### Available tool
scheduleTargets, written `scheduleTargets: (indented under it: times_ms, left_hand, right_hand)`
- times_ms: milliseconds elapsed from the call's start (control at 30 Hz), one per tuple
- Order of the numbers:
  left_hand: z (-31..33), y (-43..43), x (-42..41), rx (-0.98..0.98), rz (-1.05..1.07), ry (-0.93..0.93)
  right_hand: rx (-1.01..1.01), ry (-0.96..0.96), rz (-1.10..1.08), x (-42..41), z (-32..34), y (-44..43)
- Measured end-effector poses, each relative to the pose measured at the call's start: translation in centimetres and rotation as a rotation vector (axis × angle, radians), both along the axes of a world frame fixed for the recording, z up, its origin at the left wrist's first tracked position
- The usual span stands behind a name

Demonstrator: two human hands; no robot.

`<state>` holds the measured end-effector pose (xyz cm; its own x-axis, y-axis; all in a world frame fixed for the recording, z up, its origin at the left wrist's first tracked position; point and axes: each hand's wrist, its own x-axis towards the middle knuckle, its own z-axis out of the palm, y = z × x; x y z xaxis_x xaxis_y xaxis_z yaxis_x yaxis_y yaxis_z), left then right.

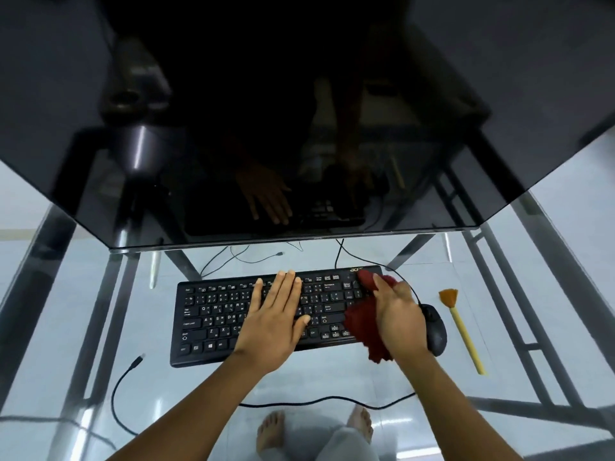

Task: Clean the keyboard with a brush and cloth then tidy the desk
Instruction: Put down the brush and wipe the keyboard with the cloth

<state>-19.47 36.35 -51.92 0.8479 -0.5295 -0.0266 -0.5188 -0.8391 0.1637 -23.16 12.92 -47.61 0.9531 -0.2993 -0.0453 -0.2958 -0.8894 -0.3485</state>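
Head view, looking down through a transparent glass desk (83, 327) on a grey metal frame. A flat, rectangular black plastic keyboard (213, 314) with white legends lay at the centre of the glass, under the lower edge of a glossy dark monitor (299, 111) whose screen mirrored both hands. The left hand (276, 314) lay palm-down on the middle keys, its fingers straight and close together, pointing away from the person, the thumb spread to the right; it held nothing. The right hand (397, 314) gripped a dark red cloth (361, 322), soft and crumpled, with a ragged lower edge, and pressed it onto the right end of the keyboard over the number pad; one fold rose past the fingertips to the keyboard's far right corner, while the rest hung below the palm over the near edge. A rounded black mouse (436, 327) sat just beside the keyboard on the right, partly hidden by the right wrist. The brush (461, 327) lay further right on the glass, apart from the mouse: a thin, straight, pale yellow handle ending in a fan of orange-brown bristles turned away from the person. A thin black cable (123, 387) looped across the near glass, its plug end lying free left of the keyboard. Bare feet (271, 430) showed through the glass below
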Motion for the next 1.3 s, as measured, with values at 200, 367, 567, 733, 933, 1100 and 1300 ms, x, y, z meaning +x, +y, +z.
scheduleTargets:
  times_ms: [200, 367, 567, 733, 933, 1100, 1300]
  left_hand:
    - [0.0, 0.0, 0.0, 0.001, -0.013, 0.013]
    - [-0.1, 0.1, 0.0, 0.007, -0.007, 0.002]
    - [-0.2, 0.0, 0.1, -0.001, -0.023, 0.005]
    - [-0.1, 0.0, 0.1, 0.001, -0.018, 0.01]
    - [-0.1, 0.1, 0.2, -0.01, -0.024, 0.001]
    - [-0.1, 0.0, 0.0, -0.005, -0.023, -0.006]
    - [-0.3, 0.0, 0.2, -0.004, -0.029, -0.025]
  right_hand:
    - [-0.075, 0.009, 0.319, -3.8, -0.8, 2.7]
    - [-0.065, -0.006, -0.155, -3.4, -0.3, 0.0]
    - [-0.108, 0.0, 0.259, -4.2, -0.7, 0.6]
    - [0.15, 0.043, 0.222, -3.8, 1.3, 4.2]
    - [-0.049, 0.046, 0.042, -1.9, 1.1, 0.5]
    - [-0.049, 0.037, -0.036, 0.1, 0.1, 1.5]
    - [-0.056, 0.042, -0.106, 3.6, 1.0, -1.6]
